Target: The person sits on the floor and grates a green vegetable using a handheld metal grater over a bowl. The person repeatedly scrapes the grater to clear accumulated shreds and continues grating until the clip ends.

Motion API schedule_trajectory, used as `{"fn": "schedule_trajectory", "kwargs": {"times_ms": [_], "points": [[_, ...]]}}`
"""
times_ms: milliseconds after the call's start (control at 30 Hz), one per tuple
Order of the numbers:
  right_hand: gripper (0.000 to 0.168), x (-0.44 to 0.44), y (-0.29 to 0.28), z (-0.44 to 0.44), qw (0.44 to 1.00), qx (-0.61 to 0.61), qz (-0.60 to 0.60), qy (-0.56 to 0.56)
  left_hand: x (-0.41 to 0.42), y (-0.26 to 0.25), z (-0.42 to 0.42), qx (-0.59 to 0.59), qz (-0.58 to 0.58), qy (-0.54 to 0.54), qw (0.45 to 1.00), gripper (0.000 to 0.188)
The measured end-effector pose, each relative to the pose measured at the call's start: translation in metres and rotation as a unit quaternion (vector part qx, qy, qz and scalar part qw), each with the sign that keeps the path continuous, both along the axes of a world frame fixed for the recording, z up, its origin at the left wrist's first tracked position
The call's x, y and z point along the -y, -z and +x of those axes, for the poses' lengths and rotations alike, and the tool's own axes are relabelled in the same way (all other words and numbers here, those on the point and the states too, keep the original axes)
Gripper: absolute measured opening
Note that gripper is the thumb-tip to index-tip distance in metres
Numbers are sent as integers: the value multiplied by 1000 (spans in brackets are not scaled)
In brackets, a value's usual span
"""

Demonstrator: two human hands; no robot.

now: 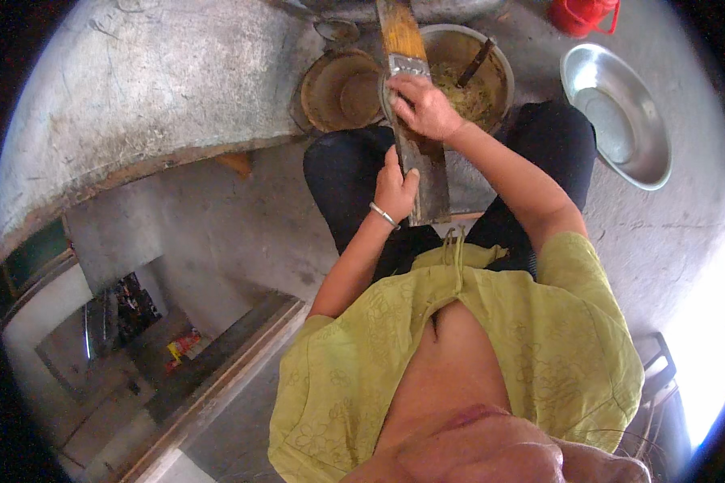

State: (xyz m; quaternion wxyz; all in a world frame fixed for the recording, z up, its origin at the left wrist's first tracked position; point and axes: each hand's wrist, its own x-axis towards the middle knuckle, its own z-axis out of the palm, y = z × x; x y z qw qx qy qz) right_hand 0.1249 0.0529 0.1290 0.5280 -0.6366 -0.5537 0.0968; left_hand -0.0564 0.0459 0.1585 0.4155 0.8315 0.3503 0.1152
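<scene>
A long wooden board point(432, 169) with a metal plate point(408, 65) across its upper part lies over a round pot point(506, 78) and slopes down between my knees. My right hand point(428, 107) rests on the board just below the metal plate, its fingers curled over the left edge. Lower down, my left hand point(397, 187) grips the board's left edge, thumb on top; a silver-coloured bangle is on that wrist. The pot holds a yellowish-green chopped or mashed mass point(462, 102) with a dark stick-like handle point(476, 63) standing in it. What lies under the board is hidden.
Left of the pot stands a brown, worn basin point(338, 90), with a small bowl point(336, 30) behind it. An oval metal basin point(619, 118) sits on the floor at right, near a red plastic container point(574, 17). A rough concrete ledge point(175, 78) spans the upper left.
</scene>
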Motion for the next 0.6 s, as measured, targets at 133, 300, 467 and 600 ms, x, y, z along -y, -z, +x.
{"fn": "schedule_trajectory", "kwargs": {"times_ms": [133,300,467,600], "points": [[30,14,-5,-13,998,-9,6,-64,-3,-1,3,36,-29,-19,999,51],[27,23,6,-5,997,8,9,-79,-3,4,2,76,-27,-21,996,47],[12,28,47,26,991,120,-34,-47,-8,1,4,72,-64,-48,994,44],[21,29,47,35,982,143,-98,74,-14,-3,4,59,-26,-44,997,45]]}}
